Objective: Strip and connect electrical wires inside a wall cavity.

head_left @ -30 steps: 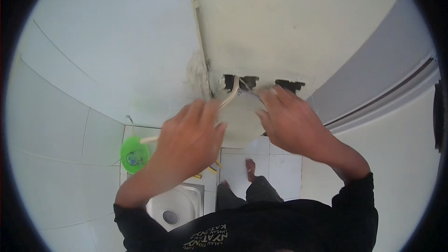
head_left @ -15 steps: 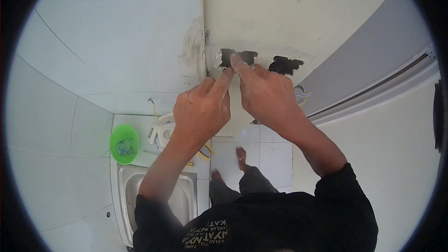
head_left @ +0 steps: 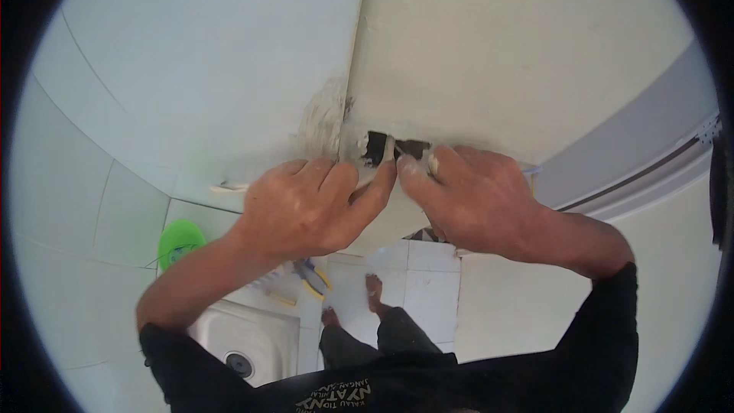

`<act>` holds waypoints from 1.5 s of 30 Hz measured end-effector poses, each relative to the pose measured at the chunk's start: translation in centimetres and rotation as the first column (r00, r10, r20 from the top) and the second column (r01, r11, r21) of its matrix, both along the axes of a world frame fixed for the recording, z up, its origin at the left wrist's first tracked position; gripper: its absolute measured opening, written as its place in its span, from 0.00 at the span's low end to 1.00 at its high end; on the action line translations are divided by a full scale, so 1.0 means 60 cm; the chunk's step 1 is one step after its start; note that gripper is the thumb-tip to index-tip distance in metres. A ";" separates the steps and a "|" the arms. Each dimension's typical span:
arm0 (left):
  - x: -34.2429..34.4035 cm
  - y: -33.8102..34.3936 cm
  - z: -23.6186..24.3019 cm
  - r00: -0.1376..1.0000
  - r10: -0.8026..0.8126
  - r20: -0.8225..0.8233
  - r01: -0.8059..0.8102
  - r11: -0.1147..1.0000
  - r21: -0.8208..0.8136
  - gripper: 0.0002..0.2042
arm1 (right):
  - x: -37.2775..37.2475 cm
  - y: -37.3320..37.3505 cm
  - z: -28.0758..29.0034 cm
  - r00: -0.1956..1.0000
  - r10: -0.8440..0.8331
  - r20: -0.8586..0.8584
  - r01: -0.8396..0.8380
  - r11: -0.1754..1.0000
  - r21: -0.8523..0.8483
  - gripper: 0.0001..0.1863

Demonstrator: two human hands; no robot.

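A dark, ragged wall opening (head_left: pixel 375 147) sits at the middle, a pale cable (head_left: pixel 389 144) emerging from it. My left hand (head_left: pixel 310 210) is curled round that cable, index fingertip at the opening's lower edge; a loose length of it sticks out past my knuckles to the left. My right hand (head_left: pixel 485 203) is closed just right of the opening, thumb and finger on thin wires from the hole, whose ends show beyond the hand. The second opening is hidden behind my right hand.
At lower left are a green bowl (head_left: pixel 181 233), yellow-handled pliers (head_left: pixel 312 279) and a steel sink (head_left: pixel 218 321) on a tiled counter. A grey door or panel (head_left: pixel 627 130) with a frame stands at right. My bare feet (head_left: pixel 373 291) are on floor tiles below.
Both hands have drawn close at the left opening, spreading slightly since half a second ago, the right now covering the second opening. The view has also shifted.
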State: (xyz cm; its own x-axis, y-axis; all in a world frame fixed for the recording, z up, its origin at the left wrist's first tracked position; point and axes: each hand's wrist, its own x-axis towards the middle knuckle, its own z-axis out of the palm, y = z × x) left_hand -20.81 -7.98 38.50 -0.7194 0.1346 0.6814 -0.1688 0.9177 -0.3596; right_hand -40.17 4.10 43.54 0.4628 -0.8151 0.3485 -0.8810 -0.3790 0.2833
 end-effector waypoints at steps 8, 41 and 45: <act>0.010 -0.029 -0.004 0.997 -0.038 0.074 0.042 0.998 -0.053 0.18 | -0.034 -0.016 0.016 0.903 0.207 -0.378 -0.252 0.965 -0.073 0.12; 0.058 0.135 -0.129 0.591 0.421 -0.688 0.333 0.649 0.684 0.11 | 0.027 0.105 -0.038 -0.060 -0.500 0.864 -0.146 0.861 0.488 0.18; 0.030 0.163 -0.082 0.885 0.246 -0.395 0.422 -0.068 0.904 0.14 | 0.045 0.106 -0.047 -0.256 -0.498 0.828 -0.322 0.852 0.413 0.22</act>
State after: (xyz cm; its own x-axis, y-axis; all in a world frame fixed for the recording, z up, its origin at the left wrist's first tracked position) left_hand -19.01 1.82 33.57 -0.4465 -0.8452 0.2938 0.1679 0.2434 0.9553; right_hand -37.44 10.44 40.75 -0.1740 -0.9811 -0.0853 0.0895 0.0705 -0.9935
